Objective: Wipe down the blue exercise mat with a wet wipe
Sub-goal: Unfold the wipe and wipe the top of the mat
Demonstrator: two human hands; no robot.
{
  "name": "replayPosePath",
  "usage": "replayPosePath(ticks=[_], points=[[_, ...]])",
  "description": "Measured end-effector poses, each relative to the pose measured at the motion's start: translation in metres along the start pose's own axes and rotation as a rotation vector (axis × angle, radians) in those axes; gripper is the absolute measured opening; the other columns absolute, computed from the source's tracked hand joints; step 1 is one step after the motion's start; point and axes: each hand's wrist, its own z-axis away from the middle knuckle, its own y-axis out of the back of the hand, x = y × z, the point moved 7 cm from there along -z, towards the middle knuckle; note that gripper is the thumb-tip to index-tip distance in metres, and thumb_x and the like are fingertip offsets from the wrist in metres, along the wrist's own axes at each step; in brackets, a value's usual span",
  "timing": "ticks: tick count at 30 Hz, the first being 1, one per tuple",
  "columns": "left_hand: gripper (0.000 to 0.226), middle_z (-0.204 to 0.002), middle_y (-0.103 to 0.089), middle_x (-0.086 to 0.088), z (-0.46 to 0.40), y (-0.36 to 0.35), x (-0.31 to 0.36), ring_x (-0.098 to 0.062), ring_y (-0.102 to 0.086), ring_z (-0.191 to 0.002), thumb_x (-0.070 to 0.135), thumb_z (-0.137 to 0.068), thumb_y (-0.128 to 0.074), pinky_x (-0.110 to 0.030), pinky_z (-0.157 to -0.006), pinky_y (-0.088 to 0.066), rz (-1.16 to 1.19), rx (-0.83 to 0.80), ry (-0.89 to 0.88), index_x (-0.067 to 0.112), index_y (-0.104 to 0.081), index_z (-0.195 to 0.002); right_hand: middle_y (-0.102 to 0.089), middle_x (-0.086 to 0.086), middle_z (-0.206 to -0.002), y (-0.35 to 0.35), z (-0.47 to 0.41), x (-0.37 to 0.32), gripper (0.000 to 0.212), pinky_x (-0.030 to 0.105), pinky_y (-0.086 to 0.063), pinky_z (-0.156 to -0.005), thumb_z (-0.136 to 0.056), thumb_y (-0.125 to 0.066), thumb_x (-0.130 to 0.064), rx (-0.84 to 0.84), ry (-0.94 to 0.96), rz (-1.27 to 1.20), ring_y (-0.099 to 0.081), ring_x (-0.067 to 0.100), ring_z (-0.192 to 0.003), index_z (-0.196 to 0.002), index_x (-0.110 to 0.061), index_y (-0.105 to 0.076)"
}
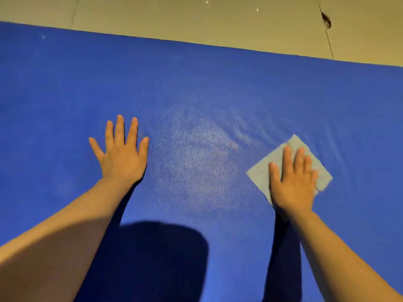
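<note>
- Two bare forearms enter from the near edge and reach out over the blue exercise mat (65, 83), one at the left and one at the right. A dark shadow lies on the mat between them at the near side.
- The mat fills most of the view. Its far edge runs from upper left down to the right.
- Left hand (121, 153): flat on the mat, palm down, left of centre. Fingers are straight and spread. It holds nothing.
- Right hand (292, 182): flat, palm down, on the wet wipe (259, 171) at the right of the mat. Fingers are extended and close together, pressing the wipe to the surface and not curled round it.
- The wipe is a pale blue-grey square lying flat, turned corner-on. Its far, left and right corners show beyond the hand.
- The two hands are well apart.
- Between the hands the mat shows a pale, sheeny patch, with faint ripples in the surface toward the wipe.
- Beyond the mat's far edge is a beige floor (196, 18) with thin dark seams and a dark mark (326, 21) at the far right.
</note>
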Motion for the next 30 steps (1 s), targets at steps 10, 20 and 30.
replayPosePath(ticks=[10,20,30], points=[[0.059,-0.157,-0.031,-0.009,-0.001,-0.004,-0.004,-0.029,-0.024,-0.146,0.047,-0.097,-0.023,-0.062,-0.113,-0.009,-0.055,0.189,-0.044,0.022,-0.039,-0.149,-0.023,0.015,-0.159,-0.04,0.03,-0.207,0.065,0.059,-0.007,-0.115,-0.097,-0.027,-0.056,0.09,0.496,0.038,-0.018,0.037,-0.147,-0.152,-0.021,-0.033],[0.047,-0.15,-0.042,-0.014,-0.001,0.004,0.001,-0.034,-0.04,-0.138,0.036,-0.102,-0.035,-0.06,-0.11,-0.021,-0.105,0.427,-0.129,0.018,-0.049,-0.143,0.003,0.0,-0.165,0.019,-0.121,-0.104,0.069,0.047,0.008,-0.12,-0.094,-0.015,-0.066,0.064,0.054,-0.007,0.006,0.021,-0.151,-0.156,-0.036,-0.007],[0.055,-0.151,-0.041,-0.014,-0.006,0.003,-0.001,-0.036,-0.039,-0.138,0.041,-0.095,-0.03,-0.061,-0.109,-0.019,-0.125,0.327,-0.073,0.019,-0.049,-0.143,0.006,0.004,-0.164,-0.025,-0.077,-0.297,0.079,0.049,0.017,-0.116,-0.085,-0.004,-0.071,-0.033,0.612,0.084,0.011,0.028,-0.15,-0.156,-0.034,-0.006]])
